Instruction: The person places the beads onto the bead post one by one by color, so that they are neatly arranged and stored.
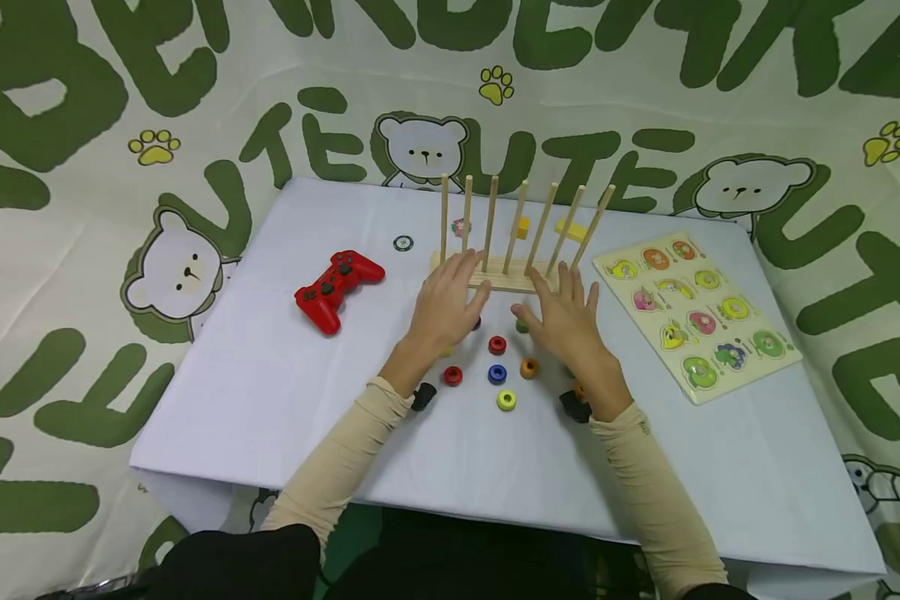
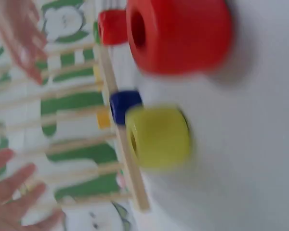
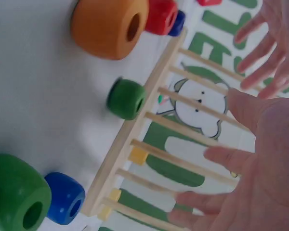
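Observation:
A wooden rack (image 1: 506, 278) with several upright pegs stands at the back of the table. My left hand (image 1: 442, 310) is over the rack's left front, and my right hand (image 1: 570, 329) over its right front. Both have spread fingers and grip nothing; whether they touch the rack cannot be told. Coloured wooden beads lie between and below them: red (image 1: 497, 345), blue (image 1: 497, 374), orange (image 1: 529, 367) and yellow (image 1: 506, 400). Another yellow bead (image 2: 159, 137) shows in the left wrist view, near a dark blue bead (image 2: 125, 107). In the right wrist view, a green bead (image 3: 127, 98) sits before the rack.
To the left lies a red game controller (image 1: 333, 287), with a round chip (image 1: 403, 242) beyond it. A fruit picture board (image 1: 697, 317) lies on the right. Yellow blocks (image 1: 572, 229) are behind the rack. Printed cloth (image 1: 225, 67) hangs behind the white table (image 1: 270, 417).

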### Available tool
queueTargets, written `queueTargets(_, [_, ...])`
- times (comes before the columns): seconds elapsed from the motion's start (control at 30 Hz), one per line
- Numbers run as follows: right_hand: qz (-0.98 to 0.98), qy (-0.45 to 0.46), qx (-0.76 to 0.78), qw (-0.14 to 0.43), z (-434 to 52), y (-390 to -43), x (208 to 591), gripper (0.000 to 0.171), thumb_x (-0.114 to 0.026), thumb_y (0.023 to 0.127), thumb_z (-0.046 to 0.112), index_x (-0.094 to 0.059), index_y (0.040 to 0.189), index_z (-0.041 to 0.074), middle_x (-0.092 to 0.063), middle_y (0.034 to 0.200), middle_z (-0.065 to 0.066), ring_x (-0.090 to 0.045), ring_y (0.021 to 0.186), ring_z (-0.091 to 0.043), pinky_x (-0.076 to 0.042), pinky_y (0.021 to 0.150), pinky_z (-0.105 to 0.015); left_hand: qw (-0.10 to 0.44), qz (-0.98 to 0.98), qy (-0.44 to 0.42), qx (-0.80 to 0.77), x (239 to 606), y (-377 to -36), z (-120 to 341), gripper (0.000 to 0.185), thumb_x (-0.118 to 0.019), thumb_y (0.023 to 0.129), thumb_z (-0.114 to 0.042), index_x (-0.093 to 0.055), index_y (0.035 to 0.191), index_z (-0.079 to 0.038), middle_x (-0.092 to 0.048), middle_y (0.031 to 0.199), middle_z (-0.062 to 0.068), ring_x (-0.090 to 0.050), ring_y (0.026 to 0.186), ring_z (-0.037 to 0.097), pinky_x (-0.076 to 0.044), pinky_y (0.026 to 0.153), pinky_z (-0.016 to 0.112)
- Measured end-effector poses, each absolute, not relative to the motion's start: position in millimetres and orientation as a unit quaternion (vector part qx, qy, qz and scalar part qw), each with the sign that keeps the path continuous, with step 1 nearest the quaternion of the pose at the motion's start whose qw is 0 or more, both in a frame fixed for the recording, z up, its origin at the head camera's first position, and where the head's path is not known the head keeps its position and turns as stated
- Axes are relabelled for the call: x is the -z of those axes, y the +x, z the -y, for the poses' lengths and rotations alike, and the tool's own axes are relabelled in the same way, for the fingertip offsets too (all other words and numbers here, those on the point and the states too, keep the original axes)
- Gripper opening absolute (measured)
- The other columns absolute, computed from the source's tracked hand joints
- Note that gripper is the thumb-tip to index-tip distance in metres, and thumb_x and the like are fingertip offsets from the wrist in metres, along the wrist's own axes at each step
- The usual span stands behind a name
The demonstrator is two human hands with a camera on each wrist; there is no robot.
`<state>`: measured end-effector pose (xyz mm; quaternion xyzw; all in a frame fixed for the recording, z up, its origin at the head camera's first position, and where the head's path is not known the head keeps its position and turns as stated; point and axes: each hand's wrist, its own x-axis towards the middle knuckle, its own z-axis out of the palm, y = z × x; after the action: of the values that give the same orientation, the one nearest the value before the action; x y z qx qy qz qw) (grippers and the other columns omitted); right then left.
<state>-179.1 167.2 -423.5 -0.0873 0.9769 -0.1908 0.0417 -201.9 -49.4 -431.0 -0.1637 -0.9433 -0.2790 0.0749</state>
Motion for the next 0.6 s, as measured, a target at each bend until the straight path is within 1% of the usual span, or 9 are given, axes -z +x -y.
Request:
queueTargets(0.07, [-0.974,-0.118,0.192,0.038,-165,-177,421,0.068,-0.059,0.109,0.045,-0.041,0.165,0.010,-0.029,0.167,-0.035,-0.026,0.157,-0.054,-0.014,0.127,-0.071,0.117,0.913,-0.152,0.359,432,-210,65,0.047,-0.054,0.108,-0.028,-0.057,0.153,-0.013,-0.059,0.154,0.010,-0.053,0.144,0.031,-0.044,0.117,0.053])
queueTargets(0.1, [-0.970,-0.138,0.195,0.039,-162,-175,420,0.063,-0.062,0.108,0.041,-0.047,0.161,0.008,-0.040,0.162,-0.033,-0.037,0.152,-0.051,-0.024,0.125,-0.068,0.129,0.900,-0.146,0.389,432,-215,73,0.044,-0.056,0.106,-0.023,-0.061,0.148,-0.011,-0.064,0.146,0.010,-0.058,0.139,0.030,-0.047,0.114,0.050])
queueTargets(0.17, [-0.960,-0.188,0.203,0.044,-152,-174,418,0.053,-0.067,0.107,0.033,-0.058,0.152,0.006,-0.057,0.148,-0.027,-0.055,0.137,-0.044,-0.044,0.116,-0.061,0.129,0.881,-0.126,0.438,437,-230,90,0.043,-0.058,0.102,-0.015,-0.063,0.144,-0.009,-0.067,0.140,0.011,-0.060,0.133,0.031,-0.050,0.110,0.049])
queueTargets(0.2, [-0.953,-0.215,0.206,0.048,-146,-174,418,0.047,-0.069,0.106,0.028,-0.063,0.147,0.006,-0.063,0.141,-0.023,-0.063,0.128,-0.040,-0.052,0.108,-0.056,0.119,0.875,-0.119,0.453,439,-238,97,0.044,-0.059,0.101,-0.013,-0.062,0.144,-0.008,-0.066,0.140,0.012,-0.060,0.132,0.032,-0.050,0.109,0.049])
queueTargets(0.23, [-0.946,-0.240,0.211,0.055,-139,-173,419,0.042,-0.070,0.105,0.025,-0.066,0.143,0.005,-0.067,0.135,-0.019,-0.067,0.119,-0.036,-0.056,0.101,-0.052,0.103,0.871,-0.114,0.466,442,-247,104,0.047,-0.060,0.099,-0.010,-0.060,0.145,-0.008,-0.065,0.141,0.013,-0.059,0.132,0.033,-0.050,0.109,0.049])
queueTargets(0.3, [-0.932,-0.289,0.207,0.069,-123,-174,421,0.036,-0.071,0.104,0.019,-0.070,0.138,0.006,-0.070,0.127,-0.014,-0.071,0.106,-0.028,-0.060,0.091,-0.045,0.061,0.871,-0.108,0.476,448,-262,115,0.053,-0.062,0.097,-0.007,-0.056,0.150,-0.006,-0.061,0.146,0.016,-0.058,0.134,0.035,-0.050,0.110,0.050])
queueTargets(0.37, [-0.920,-0.330,0.193,0.085,-107,-175,424,0.035,-0.072,0.102,0.017,-0.072,0.136,0.007,-0.071,0.124,-0.011,-0.072,0.099,-0.023,-0.060,0.085,-0.041,0.007,0.877,-0.107,0.468,454,-275,122,0.062,-0.066,0.096,-0.007,-0.049,0.156,-0.007,-0.055,0.153,0.017,-0.055,0.138,0.037,-0.049,0.112,0.051])
queueTargets(0.5, [-0.907,-0.371,0.160,0.123,-81,-178,430,0.037,-0.074,0.100,0.017,-0.072,0.136,0.009,-0.071,0.124,-0.008,-0.070,0.098,-0.021,-0.060,0.084,-0.041,-0.089,0.893,-0.116,0.426,466,-291,129,0.082,-0.076,0.094,-0.010,-0.036,0.165,-0.008,-0.045,0.162,0.020,-0.050,0.143,0.038,-0.045,0.117,0.051])
queueTargets(0.6, [-0.906,-0.370,0.144,0.143,-72,-180,435,0.034,-0.076,0.098,0.016,-0.075,0.131,0.011,-0.072,0.120,-0.007,-0.069,0.097,-0.020,-0.060,0.085,-0.042,-0.124,0.900,-0.119,0.401,477,-298,130,0.090,-0.079,0.093,-0.013,-0.031,0.168,-0.008,-0.045,0.163,0.020,-0.047,0.145,0.037,-0.042,0.119,0.051])
